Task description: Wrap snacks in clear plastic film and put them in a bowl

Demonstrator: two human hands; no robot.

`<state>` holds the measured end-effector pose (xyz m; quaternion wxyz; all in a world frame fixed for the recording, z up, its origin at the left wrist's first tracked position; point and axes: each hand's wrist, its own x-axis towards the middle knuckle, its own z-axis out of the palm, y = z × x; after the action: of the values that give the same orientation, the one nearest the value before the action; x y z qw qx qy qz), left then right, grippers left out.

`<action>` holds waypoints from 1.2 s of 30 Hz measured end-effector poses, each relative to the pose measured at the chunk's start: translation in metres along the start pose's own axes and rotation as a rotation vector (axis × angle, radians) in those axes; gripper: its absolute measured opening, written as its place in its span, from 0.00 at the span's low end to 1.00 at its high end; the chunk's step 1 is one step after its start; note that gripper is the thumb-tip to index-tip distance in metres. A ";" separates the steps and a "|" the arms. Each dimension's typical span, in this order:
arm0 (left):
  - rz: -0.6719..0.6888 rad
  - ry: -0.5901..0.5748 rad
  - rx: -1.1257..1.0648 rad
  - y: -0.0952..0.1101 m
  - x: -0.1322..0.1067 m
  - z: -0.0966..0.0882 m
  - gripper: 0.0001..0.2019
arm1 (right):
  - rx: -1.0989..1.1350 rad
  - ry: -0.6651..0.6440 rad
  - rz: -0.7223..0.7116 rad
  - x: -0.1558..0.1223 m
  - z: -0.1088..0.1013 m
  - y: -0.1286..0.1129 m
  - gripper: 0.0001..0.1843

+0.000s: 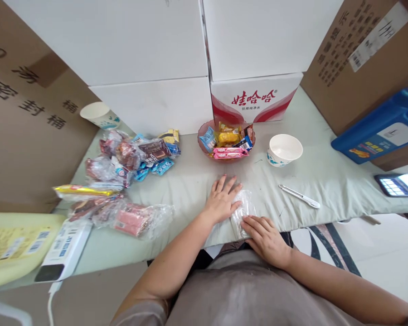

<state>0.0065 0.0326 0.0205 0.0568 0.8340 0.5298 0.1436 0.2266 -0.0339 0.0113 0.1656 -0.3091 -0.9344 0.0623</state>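
Note:
A clear plastic bag (244,206) lies flat near the table's front edge. My left hand (221,199) rests palm down with fingers spread, its thumb at the bag's left side. On the bag's lower right part lies my right hand (265,237), its fingers stretched out flat. Beyond my hands stands a pink glass bowl (204,147) holding packaged snacks, with pink wafer packs (229,153) at its front. To the right of the bowl is a white paper cup (284,149). A white utility knife (299,196) lies to the right of my right hand.
Wrapped snacks (132,158) and plastic bags pile up at the left. A power strip (64,249) and yellow container (20,246) sit at front left. White boxes (149,104) line the back. A blue bottle (377,127) and phone (399,185) are at right.

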 end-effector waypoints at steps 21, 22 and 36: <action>0.122 0.080 -0.262 -0.015 -0.001 -0.002 0.13 | 0.077 -0.186 0.244 0.082 -0.016 0.037 0.13; 0.122 0.094 -0.278 -0.016 -0.001 -0.002 0.14 | 0.061 -0.216 0.291 0.085 -0.012 0.038 0.12; 0.224 0.037 -0.225 -0.005 -0.003 -0.012 0.10 | -0.066 -0.072 0.347 0.076 0.002 0.043 0.14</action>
<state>-0.0030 0.0311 0.0295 0.1237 0.8735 0.4148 0.2230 0.1924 0.0464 0.0203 0.1086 -0.4688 -0.8738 0.0701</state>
